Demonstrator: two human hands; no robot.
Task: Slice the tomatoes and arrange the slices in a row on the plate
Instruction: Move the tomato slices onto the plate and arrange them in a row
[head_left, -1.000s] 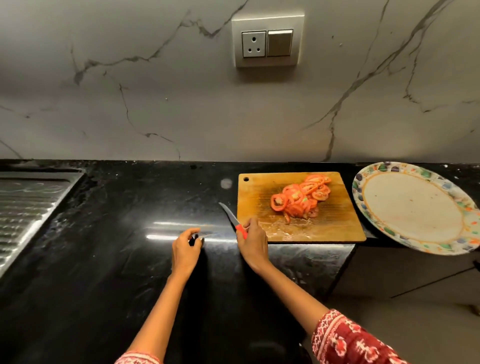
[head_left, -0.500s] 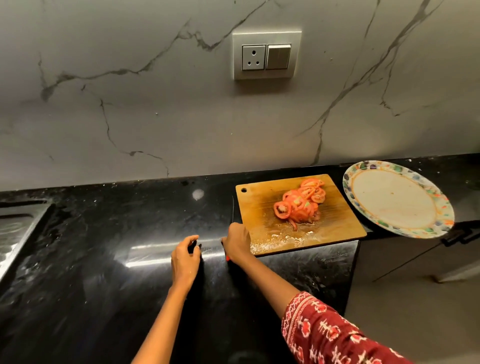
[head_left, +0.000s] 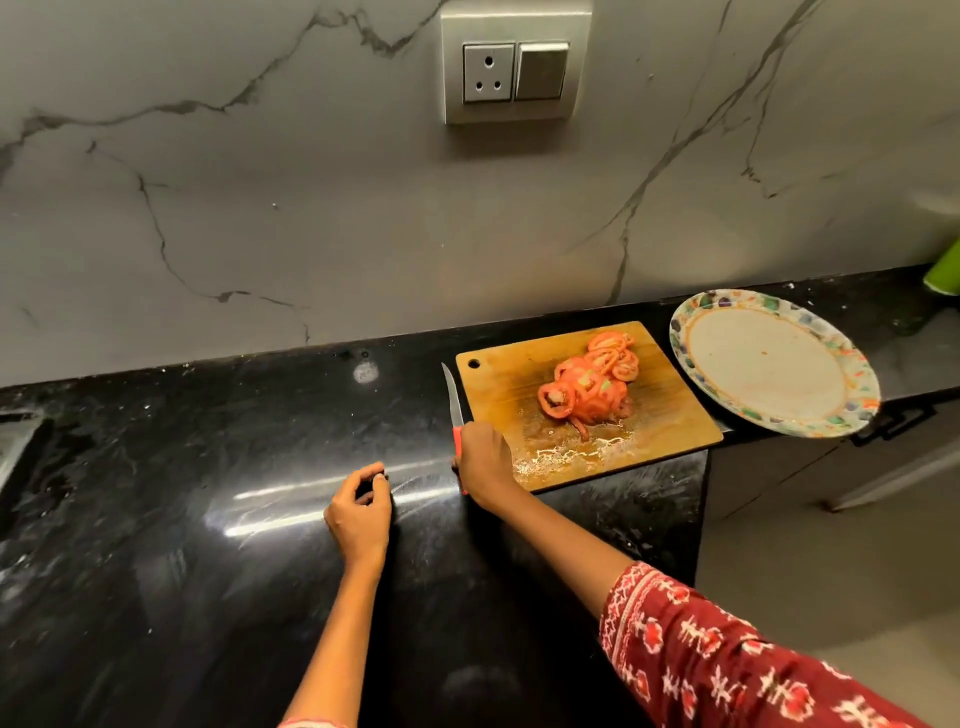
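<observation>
Tomato slices (head_left: 589, 382) lie heaped on the cutting board (head_left: 670, 415); the plate (head_left: 852, 410) sits at its 3 o'clock. My right hand (head_left: 483, 457) grips the knife (head_left: 453, 397) at the board's 9 o'clock, on the tabletop (head_left: 208, 467). My left hand (head_left: 358, 512) rests loosely curled, holding nothing I can see.

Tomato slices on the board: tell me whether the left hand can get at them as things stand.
Probably yes. The left hand holds nothing and hangs over the counter. The right hand, on the knife, sits between it and the tomato slices, so it would have to reach over that wrist.
</observation>
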